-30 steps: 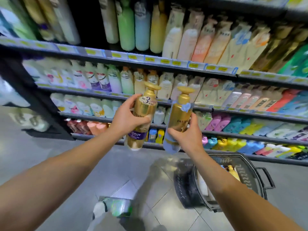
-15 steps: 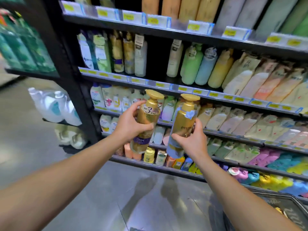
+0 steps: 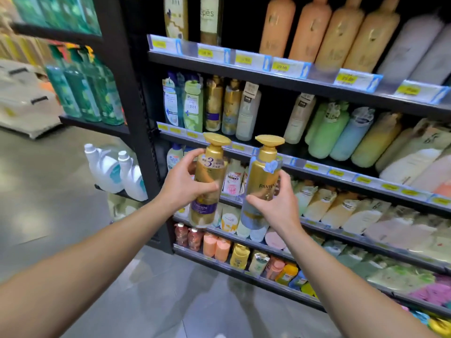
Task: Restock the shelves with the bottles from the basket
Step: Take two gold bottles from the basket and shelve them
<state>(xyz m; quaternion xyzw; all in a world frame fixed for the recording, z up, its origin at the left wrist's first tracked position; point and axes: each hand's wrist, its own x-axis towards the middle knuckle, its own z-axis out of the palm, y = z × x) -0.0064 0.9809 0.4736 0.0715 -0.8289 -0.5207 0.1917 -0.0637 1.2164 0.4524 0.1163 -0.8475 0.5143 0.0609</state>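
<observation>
My left hand (image 3: 181, 185) grips a gold pump bottle with a purple label (image 3: 211, 167), held upright in front of the shelves. Beside it, my right hand (image 3: 278, 207) grips a second gold pump bottle with a pale blue base (image 3: 262, 172). The two bottles stand close together without touching. Two similar gold bottles (image 3: 220, 106) stand on the shelf (image 3: 305, 86) above and behind them, with a dark gap to their right. The basket is out of view.
Black shelving (image 3: 136, 118) packed with shampoo bottles and refill pouches (image 3: 346, 206) fills the right side. Green bottles (image 3: 85, 91) and white jugs (image 3: 114, 172) stand on the neighbouring unit to the left. Grey tiled floor (image 3: 48, 203) lies below.
The view has swung up and left and closer to the shelves; the basket has dropped out of sight. Both hands still hold their bottles, now raised toward the shelf with the matching gold bottles.
</observation>
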